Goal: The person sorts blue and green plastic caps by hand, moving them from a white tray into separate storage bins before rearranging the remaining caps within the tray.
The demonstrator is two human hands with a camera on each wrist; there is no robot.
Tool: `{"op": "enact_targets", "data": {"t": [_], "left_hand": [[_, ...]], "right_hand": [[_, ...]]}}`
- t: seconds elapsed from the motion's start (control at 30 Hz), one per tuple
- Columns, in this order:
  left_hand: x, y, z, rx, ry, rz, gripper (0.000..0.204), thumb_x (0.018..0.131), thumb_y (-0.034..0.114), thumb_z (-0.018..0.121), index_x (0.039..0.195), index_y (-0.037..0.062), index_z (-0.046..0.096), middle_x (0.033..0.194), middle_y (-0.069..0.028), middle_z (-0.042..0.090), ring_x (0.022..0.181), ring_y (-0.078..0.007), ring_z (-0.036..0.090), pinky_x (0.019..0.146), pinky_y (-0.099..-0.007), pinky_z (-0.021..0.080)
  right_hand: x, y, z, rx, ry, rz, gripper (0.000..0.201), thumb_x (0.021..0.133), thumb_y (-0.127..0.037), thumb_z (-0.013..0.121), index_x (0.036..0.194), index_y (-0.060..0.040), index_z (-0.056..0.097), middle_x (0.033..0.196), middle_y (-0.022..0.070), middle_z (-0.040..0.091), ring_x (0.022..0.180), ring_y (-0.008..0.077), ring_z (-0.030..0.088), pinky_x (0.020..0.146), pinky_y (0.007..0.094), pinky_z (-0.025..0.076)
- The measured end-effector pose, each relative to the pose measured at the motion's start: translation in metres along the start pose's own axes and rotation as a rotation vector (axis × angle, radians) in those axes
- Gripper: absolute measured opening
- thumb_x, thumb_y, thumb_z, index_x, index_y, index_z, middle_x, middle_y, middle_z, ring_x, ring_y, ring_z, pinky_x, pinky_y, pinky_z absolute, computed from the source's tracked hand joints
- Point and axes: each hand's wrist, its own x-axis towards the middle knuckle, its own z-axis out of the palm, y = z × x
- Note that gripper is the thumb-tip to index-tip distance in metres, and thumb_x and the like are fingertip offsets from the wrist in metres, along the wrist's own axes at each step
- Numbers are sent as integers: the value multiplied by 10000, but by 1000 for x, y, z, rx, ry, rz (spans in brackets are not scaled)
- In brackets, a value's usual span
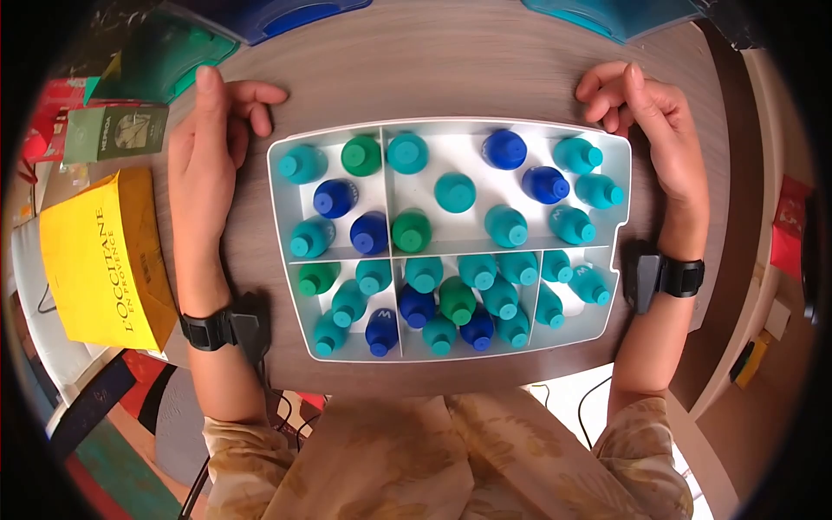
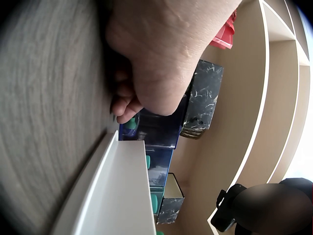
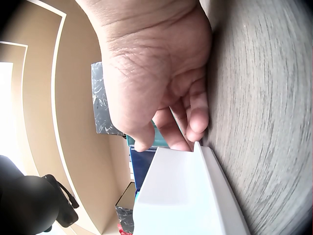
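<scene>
A white divided tray (image 1: 459, 236) sits on the table between my forearms. Small capped bottles stand in its compartments, several teal (image 1: 455, 192), several dark blue (image 1: 504, 149) and a few green (image 1: 411, 231), mixed together. Just beyond the tray's far left corner, my left hand (image 1: 208, 130) rests on its side on the table, fingers loosely bent and holding nothing. My right hand (image 1: 659, 113) lies likewise by the far right corner, its relaxed fingers around nothing. In the right wrist view, the fingertips of the right hand (image 3: 151, 83) are right at the tray's corner.
Along the far edge stand a green bin (image 1: 165, 61), a blue bin (image 1: 286, 19) and a teal bin (image 1: 607, 19). To the left are a green box (image 1: 117, 134) and a yellow paper bag (image 1: 104, 260). A marbled dark box (image 2: 205, 93) shows behind the bins.
</scene>
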Motion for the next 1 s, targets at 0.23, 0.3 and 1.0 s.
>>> {"op": "enact_targets", "data": {"t": [0.23,0.3,1.0], "left_hand": [[0,-4,-1,-22,-26,65,723,1150,571,326,1059,31,798,790,28,600,645,-34,405,602,-209,314],[-1,-3,-2,-40,-15,74,708,1151,563,336,1062,29,793,799,28,601,655,-34,413,607,-205,318],[-67,58,-6,323,-325,821,651,1049,522,364,886,187,897,1126,-50,626,1075,-268,453,998,-434,373]], "right_hand": [[1,1,-1,-38,-2,-6,612,1113,-510,523,833,-28,775,979,9,757,733,61,584,656,227,457],[2,2,-1,-43,-3,-10,618,1111,-519,521,830,-30,774,978,5,757,733,60,586,661,226,457],[1,3,-1,-40,-12,-34,614,1106,-527,530,822,-40,774,948,-10,744,738,63,575,649,220,443]]}}
